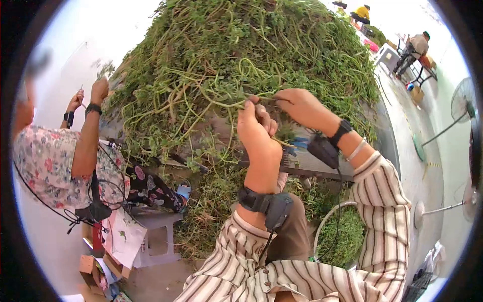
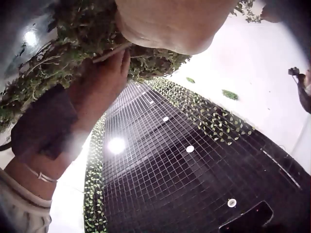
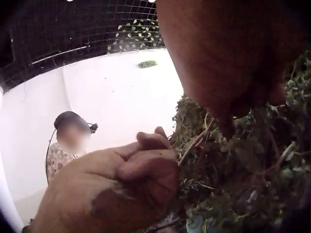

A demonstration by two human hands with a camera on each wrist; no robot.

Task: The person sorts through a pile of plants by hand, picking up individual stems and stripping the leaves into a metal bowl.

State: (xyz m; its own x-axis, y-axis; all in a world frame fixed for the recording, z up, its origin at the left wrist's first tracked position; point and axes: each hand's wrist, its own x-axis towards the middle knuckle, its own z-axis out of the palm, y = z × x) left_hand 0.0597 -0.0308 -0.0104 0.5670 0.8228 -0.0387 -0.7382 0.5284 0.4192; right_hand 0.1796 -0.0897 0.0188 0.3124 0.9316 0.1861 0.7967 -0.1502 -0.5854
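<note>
A big heap of leafy green stems covers the table in front of me. My left hand has its fingers curled round a long stem at the heap's near edge. To its right, my right hand pinches the same stem between thumb and fingertips, a short span from the left hand. Another yellowish stem end pokes out below the left fingers. In the left wrist view a brownish stem runs from the right hand's fingertips. Seen from the right wrist, a pale stem spans between both hands.
A person in a floral shirt works at the left of the heap. Loose stems lie below the table edge, beside a round basket of greens. Blue-handled tools lie near the right wrist. Fans stand at right.
</note>
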